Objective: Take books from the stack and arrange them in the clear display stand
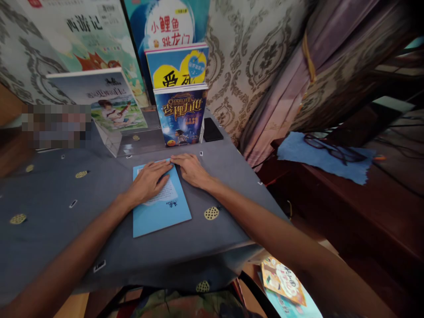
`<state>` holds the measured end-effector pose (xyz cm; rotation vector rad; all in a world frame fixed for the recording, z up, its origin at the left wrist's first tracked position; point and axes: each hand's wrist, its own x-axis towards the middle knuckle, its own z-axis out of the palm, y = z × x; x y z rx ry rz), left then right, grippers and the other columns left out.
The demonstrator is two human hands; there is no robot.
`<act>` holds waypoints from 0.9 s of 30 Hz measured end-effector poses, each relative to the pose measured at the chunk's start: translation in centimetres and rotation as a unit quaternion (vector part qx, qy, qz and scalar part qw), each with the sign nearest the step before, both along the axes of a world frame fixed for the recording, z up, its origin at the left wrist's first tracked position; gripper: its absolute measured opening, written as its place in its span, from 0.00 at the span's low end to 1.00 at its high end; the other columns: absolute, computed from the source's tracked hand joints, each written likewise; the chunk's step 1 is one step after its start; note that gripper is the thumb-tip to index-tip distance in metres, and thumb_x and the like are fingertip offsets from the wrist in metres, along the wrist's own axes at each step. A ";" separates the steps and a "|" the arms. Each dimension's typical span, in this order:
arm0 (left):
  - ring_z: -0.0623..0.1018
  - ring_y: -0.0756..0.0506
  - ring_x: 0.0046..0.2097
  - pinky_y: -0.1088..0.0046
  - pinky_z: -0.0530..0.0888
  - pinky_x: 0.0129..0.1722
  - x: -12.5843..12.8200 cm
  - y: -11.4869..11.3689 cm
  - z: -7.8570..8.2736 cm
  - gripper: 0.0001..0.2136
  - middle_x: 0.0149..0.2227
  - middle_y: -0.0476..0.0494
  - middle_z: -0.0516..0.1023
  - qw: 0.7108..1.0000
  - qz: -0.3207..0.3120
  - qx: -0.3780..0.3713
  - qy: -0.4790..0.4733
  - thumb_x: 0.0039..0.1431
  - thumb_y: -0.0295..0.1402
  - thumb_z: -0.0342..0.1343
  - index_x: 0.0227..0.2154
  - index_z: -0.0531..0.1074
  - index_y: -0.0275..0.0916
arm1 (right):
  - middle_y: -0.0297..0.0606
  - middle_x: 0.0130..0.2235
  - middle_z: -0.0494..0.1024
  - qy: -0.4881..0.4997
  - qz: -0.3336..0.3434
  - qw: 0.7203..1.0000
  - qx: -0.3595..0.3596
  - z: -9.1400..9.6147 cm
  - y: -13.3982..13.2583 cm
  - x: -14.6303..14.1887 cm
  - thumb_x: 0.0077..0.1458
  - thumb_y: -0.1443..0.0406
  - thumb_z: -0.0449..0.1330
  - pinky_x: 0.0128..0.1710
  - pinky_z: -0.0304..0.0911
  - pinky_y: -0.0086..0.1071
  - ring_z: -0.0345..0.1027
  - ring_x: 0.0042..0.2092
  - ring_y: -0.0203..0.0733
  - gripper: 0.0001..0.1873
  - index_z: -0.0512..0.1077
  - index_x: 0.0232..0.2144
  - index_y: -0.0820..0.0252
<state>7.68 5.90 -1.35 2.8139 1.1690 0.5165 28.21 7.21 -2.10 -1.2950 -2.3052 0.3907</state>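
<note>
Patterned clothing (175, 307) on the person's lap lies nearest the head camera, at the bottom edge, below the table (99, 221). One thin blue book (159, 223) lies flat on the gray tabletop cloth, slightly rotated, between the person and the clear stand (142, 144). Its upward face is plain light blue, with a paler panel of small print, a dark logo near the lower right and part of a barcode at the upper left. The cover appears smooth; its corners are square. Left hand (151, 180): palm down across the upper part of the book, fingers extended and close together, thumb apart. Right hand (191, 170): fingers extended, fingertips at the upper right corner; whether they pinch the edge cannot be determined.
</note>
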 end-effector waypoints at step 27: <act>0.79 0.38 0.54 0.59 0.79 0.53 2.7 -11.3 0.9 0.12 0.49 0.30 0.81 0.977 -0.106 0.180 0.041 0.70 0.29 0.49 0.48 0.74 0.28 | 0.37 0.62 0.72 -0.007 0.006 1.000 0.010 -0.5 0.5 0.1 0.57 0.78 0.48 0.62 0.56 0.48 0.63 0.63 0.48 0.29 0.73 0.56 0.56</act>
